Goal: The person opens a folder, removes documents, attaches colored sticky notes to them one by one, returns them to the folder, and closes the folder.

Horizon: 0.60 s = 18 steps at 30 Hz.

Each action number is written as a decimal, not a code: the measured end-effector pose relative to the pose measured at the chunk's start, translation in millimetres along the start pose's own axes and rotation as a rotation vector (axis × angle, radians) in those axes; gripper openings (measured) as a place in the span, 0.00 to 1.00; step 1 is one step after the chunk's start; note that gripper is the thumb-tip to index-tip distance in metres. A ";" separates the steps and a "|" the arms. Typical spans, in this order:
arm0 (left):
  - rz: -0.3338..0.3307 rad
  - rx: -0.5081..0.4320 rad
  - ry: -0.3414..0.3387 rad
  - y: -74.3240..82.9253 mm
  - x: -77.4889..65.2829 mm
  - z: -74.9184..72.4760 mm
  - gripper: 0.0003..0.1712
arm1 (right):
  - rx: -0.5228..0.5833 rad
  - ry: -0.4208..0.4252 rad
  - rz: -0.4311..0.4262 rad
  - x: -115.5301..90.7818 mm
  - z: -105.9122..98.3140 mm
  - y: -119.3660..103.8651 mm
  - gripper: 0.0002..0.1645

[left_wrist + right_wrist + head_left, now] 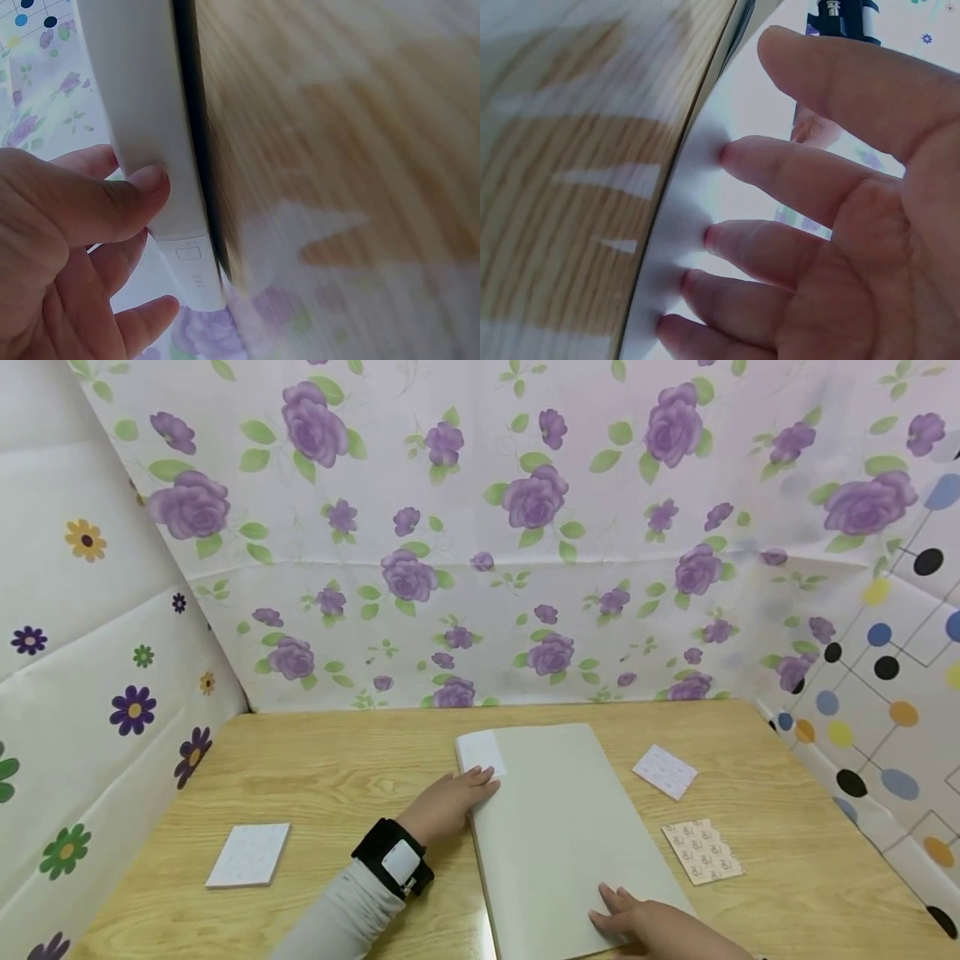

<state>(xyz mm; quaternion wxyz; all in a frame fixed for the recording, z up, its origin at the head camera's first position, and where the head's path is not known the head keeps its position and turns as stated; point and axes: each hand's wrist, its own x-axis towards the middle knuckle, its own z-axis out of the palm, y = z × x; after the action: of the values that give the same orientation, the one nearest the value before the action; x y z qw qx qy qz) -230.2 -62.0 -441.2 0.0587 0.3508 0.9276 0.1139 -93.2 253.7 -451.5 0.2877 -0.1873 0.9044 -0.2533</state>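
A large, thick, pale cream folder or book point(555, 827) lies closed on the wooden table, with a white label point(480, 752) wrapping its upper left corner onto the spine point(154, 112). My left hand point(450, 802) rests at that left edge; its fingers lie on the cover beside the label. In the left wrist view, the thumb point(139, 191) touches the spine. Low on the cover, near its bottom right, is my right hand point(648, 922). Its spread fingertips point(735, 154) touch the pale surface, and the thumb stands away in the right wrist view.
A white square pad or card stack point(249, 856) lies to the left. Right of the folder are a small white patterned card point(665, 772) and a beige patterned one point(702, 852) with a wavy edge. Flowered cloth point(480, 568) hangs behind the table point(337, 752).
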 end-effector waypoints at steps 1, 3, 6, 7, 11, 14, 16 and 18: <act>0.000 0.003 -0.001 1.0 1.6 0.2 0.35 | -0.011 -0.002 0.005 0.1 0.1 0.3 0.41; 0.002 0.010 -0.001 2.7 4.6 0.5 0.35 | -0.021 -0.006 0.012 0.4 0.4 1.5 0.41; 0.002 0.020 -0.005 4.7 7.6 0.3 0.35 | -0.035 -0.007 0.006 3.1 2.0 6.7 0.42; 0.005 0.021 -0.004 5.2 8.7 0.2 0.36 | -0.034 -0.006 0.001 4.4 3.0 9.6 0.42; 0.022 0.020 0.001 6.7 14.2 0.9 0.37 | -0.054 0.003 -0.024 7.5 8.5 22.1 0.45; 0.034 0.016 0.003 8.0 18.9 2.6 0.36 | -0.049 0.009 -0.005 4.6 8.9 20.6 0.45; 0.040 0.018 0.002 9.2 22.6 4.1 0.36 | -0.037 0.011 0.017 1.1 7.1 13.9 0.44; 0.043 0.019 -0.003 11.0 26.2 5.0 0.36 | -0.035 0.012 0.034 0.4 7.5 14.1 0.43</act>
<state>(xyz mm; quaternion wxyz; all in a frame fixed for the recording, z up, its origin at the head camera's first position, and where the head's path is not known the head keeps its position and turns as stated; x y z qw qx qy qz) -241.8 -35.7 -444.1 0.0542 0.3715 0.9208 0.1060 -91.7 262.2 -464.9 0.2835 -0.1752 0.9134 -0.2337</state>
